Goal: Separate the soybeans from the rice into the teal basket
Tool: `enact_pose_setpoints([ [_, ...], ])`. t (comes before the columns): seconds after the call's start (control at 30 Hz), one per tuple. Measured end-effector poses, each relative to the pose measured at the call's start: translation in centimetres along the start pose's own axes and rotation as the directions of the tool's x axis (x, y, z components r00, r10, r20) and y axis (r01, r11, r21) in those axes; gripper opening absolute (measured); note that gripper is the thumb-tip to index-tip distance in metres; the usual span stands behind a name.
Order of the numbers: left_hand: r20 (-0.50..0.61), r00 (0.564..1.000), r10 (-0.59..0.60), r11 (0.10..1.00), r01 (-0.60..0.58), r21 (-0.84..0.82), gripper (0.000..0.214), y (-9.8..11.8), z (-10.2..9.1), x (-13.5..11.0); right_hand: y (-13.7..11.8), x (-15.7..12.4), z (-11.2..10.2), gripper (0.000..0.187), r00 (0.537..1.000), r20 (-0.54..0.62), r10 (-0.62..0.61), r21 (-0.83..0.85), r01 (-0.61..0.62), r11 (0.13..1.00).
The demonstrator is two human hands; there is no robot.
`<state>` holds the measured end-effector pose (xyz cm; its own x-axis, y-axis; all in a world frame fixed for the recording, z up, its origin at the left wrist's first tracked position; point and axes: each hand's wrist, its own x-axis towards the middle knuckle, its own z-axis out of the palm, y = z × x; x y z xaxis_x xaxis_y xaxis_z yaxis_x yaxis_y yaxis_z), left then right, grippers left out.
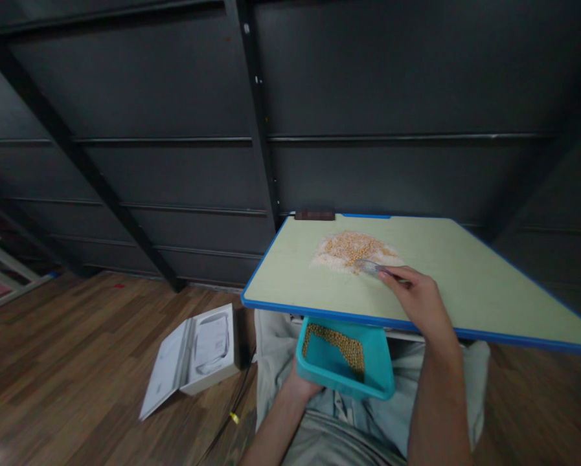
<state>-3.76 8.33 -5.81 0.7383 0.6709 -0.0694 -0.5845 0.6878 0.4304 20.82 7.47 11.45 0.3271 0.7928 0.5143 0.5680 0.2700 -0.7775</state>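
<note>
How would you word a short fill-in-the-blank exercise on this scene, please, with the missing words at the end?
1. Of the turquoise tub and the utensil, the left hand holds the ____.
2. The right hand is over the tabletop, whose edging is coloured ____.
3. The white box lies open on the wooden ____.

Missing words: tub; blue; floor.

You can read no word, number or brand here; on the open white box [210, 383] on the floor [76, 362] to your left, any print on its lid [168, 362] seems too small and faint to make out
</note>
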Motion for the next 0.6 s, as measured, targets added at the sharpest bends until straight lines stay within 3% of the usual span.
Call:
enact_pose_setpoints([
  [0.17, 0.031, 0.999, -0.011, 1.000, 0.011, -0.003, 0.038, 0.03, 0.17, 0.09, 0.20, -0.10, 0.10, 0.025, 0.999, 0.037, -0.024, -0.011, 0.024, 1.000],
  [0.33, 0.054, 0.998, -0.015, 1.000, 0.015, -0.002, 0.035, -0.15, -0.41, 0.22, 0.07, -0.09, 0.10, 0.026, 1.000, -0.006, -0.026, -0.011, 0.026, 1.000],
  [0.6, 0.034, 0.999, -0.011, 1.000, 0.011, -0.001, 0.034, -0.21, -0.51, 0.26, 0.25, -0.17, 0.14, 0.024, 0.999, 0.003, -0.053, -0.027, 0.053, 0.998],
])
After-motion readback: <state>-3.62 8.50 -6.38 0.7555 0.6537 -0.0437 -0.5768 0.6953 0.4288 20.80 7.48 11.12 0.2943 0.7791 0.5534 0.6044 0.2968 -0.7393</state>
